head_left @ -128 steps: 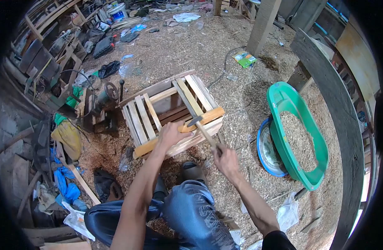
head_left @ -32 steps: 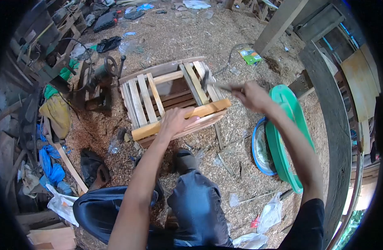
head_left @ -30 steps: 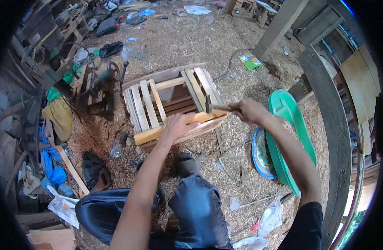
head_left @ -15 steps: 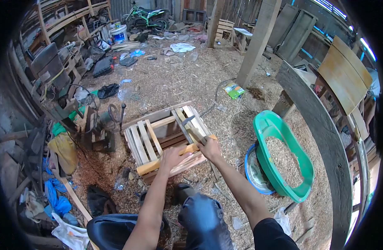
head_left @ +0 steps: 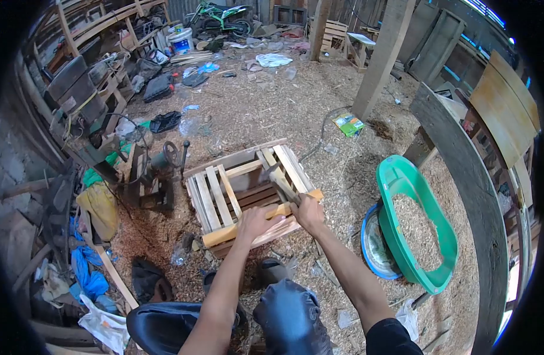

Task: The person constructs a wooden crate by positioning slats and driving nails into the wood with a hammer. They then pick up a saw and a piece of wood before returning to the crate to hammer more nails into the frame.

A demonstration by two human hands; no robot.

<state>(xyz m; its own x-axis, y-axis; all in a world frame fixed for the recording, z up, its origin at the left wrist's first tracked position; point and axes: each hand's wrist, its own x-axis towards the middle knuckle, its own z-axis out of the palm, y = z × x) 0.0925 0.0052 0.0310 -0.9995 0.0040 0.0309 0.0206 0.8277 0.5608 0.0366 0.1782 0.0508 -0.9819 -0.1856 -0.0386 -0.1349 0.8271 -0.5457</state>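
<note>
A slatted wooden crate (head_left: 211,195) sits on the shavings in front of my knees, its top partly open between the slats. Across its near edge lies a yellowish wooden strip (head_left: 222,236). My left hand (head_left: 257,222) is closed over the middle of this strip, the thumb pointing right. Near the strip's right end my right hand (head_left: 308,212) is wrapped round the handle of a hammer (head_left: 279,179), whose head points away over the crate's slats. The fingertips of my right hand are partly hidden.
A green plastic tub (head_left: 385,204) and a blue-rimmed basin (head_left: 369,248) stand right of the crate. A wooden post (head_left: 381,65) rises behind them. At the left are a handwheel machine (head_left: 170,155) and a yellow sack (head_left: 99,210). Shavings and scraps cover the floor.
The whole view has shifted, so the crate and surroundings appear further right. The hammer's head has swung slightly over the crate; both hands remain at the strip.
</note>
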